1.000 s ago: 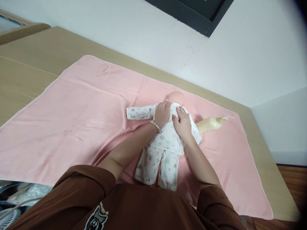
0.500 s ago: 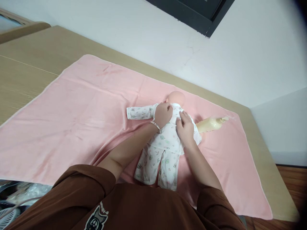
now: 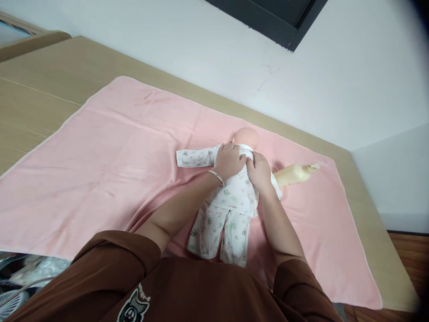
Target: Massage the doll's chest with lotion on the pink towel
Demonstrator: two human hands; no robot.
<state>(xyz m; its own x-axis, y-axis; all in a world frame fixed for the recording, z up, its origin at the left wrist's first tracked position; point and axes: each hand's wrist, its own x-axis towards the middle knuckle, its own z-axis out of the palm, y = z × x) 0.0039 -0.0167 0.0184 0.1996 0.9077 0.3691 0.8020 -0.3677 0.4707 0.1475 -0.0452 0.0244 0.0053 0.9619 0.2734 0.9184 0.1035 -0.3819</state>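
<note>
A baby doll [image 3: 246,135] lies on its back on a pink blanket [image 3: 110,147], head toward the wall. It wears a white printed top [image 3: 234,192] and matching trousers [image 3: 217,230]. One arm is in a sleeve [image 3: 196,157]; the other arm [image 3: 295,173] is bare. My left hand [image 3: 229,160], with a bracelet at the wrist, is closed on the top at the doll's chest. My right hand [image 3: 259,171] is closed on the top's other front edge, touching my left hand just below the neck.
The blanket covers a light wooden table [image 3: 43,80] that stands against a white wall [image 3: 208,49]. A dark frame [image 3: 278,20] hangs above. At the lower left lie a plastic bag and a fan grille [image 3: 13,295]. Wooden floor [image 3: 409,255] shows at right.
My right hand has moved up from the doll's side to the chest and curled shut on the top. Both hands have come together below the doll's neck.
</note>
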